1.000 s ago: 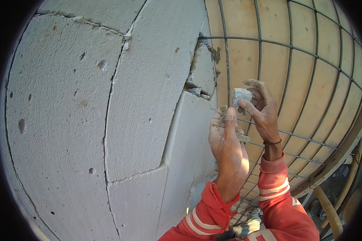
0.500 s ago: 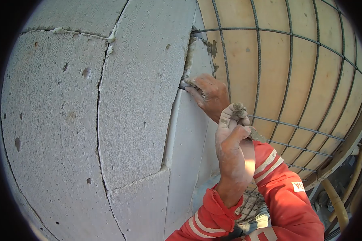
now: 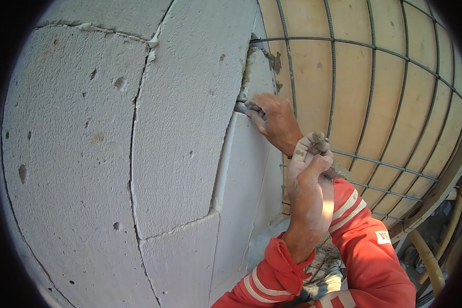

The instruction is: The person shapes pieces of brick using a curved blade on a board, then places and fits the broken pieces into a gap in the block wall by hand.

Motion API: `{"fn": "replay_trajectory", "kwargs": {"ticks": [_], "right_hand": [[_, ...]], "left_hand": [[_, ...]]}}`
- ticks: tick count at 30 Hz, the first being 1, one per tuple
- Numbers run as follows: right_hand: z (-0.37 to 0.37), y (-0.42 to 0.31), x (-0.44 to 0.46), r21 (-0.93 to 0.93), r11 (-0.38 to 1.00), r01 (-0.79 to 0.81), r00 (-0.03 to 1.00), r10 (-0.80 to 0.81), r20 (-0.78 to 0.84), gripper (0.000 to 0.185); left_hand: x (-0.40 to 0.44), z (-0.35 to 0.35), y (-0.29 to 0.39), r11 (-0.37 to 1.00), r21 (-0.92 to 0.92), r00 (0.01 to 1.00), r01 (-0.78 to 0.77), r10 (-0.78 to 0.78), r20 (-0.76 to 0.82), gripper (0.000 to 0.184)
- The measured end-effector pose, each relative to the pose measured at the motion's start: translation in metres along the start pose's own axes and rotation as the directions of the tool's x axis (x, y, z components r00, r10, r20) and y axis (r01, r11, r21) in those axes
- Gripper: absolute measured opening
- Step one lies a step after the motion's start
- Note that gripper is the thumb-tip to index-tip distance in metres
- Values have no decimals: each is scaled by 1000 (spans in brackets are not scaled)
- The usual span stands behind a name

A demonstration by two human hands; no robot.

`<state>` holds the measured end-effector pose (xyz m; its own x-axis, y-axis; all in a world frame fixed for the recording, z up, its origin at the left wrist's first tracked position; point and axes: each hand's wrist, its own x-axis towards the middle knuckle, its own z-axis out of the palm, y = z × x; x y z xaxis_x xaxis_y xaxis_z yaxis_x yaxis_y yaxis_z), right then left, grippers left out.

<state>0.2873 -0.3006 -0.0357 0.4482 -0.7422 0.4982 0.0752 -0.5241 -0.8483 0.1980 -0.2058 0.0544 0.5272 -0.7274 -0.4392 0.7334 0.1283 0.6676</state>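
My right hand (image 3: 276, 122) reaches to a gap between pale aerated concrete blocks (image 3: 185, 123). Its fingers are pinched on a bit of grey mortar (image 3: 251, 106) at the mouth of the gap, and the fingertips are partly hidden. Closer to me, my left hand (image 3: 310, 179) crosses in front of the right forearm. Its dusty fingers are curled around a lump of wet mortar (image 3: 320, 142). More mortar (image 3: 338, 169) shows on its far side, by the red right sleeve.
A grid of steel rebar (image 3: 331, 77) stands in front of tan formwork panels (image 3: 354, 97) on the right. Bamboo-like poles (image 3: 428, 259) are at lower right. Open joints run between the large blocks on the left.
The view has shifted slightly, so wall and hands appear a little further right. My right fingers stay at the gap, and my left hand keeps its mortar.
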Motion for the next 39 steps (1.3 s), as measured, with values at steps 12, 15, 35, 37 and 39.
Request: {"fn": "replay_trajectory", "kwargs": {"ticks": [12, 15, 35, 37, 39], "right_hand": [[-76, 15, -41, 655, 484, -581, 772, 583, 254, 41], [-123, -18, -51, 769, 277, -576, 789, 433, 435, 43], [-30, 50, 103, 368, 889, -273, 954, 298, -13, 42], [-28, 47, 107, 179, 939, -293, 954, 274, 122, 46], [-30, 46, 109, 229, 922, -311, 950, 301, 79, 44]], "left_hand": [[2, -1, 5, 990, -58, 985, -126, 118, -125, 32], [0, 1, 19, 943, 48, 929, -329, 332, -164, 32], [-3, 0, 28, 986, 90, 941, -139, 160, -299, 41], [-1, 0, 29, 988, 85, 938, -129, 149, -313, 41], [-1, 0, 30, 989, 85, 943, -123, 143, -300, 40]]}}
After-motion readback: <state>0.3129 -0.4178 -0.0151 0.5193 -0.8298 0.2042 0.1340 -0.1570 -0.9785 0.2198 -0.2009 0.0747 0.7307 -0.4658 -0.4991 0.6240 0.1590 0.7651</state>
